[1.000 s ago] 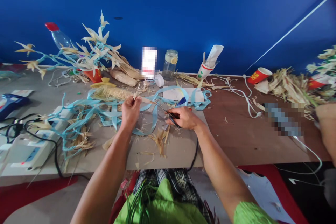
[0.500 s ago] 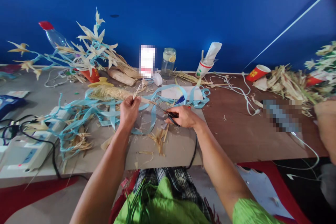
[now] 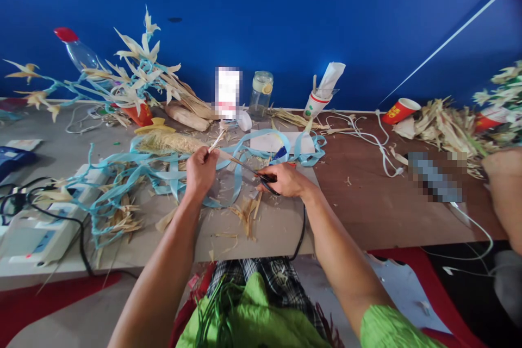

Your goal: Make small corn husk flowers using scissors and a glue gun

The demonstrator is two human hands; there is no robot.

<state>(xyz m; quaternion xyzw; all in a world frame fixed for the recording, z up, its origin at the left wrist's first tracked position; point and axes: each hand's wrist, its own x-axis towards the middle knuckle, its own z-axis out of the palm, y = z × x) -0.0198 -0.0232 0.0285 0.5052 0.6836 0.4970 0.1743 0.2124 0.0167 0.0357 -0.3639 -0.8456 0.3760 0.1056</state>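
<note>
Presently, a pale strip [image 3: 224, 156] is pinched by the closed grip of the left hand [image 3: 202, 170] above the surface [image 3: 359, 212], scissors [image 3: 267, 178] are held toward it by the curled right hand [image 3: 284, 179], trimming is apparently under way, and steady tension is required next.

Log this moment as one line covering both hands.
left hand: pinching pale strip | right hand: holding scissors, pointed toward left hand | nearby: blue ribbon on table

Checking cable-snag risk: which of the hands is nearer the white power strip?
Left. The left hand is right of the white power strip; the right hand is farther right.
</note>
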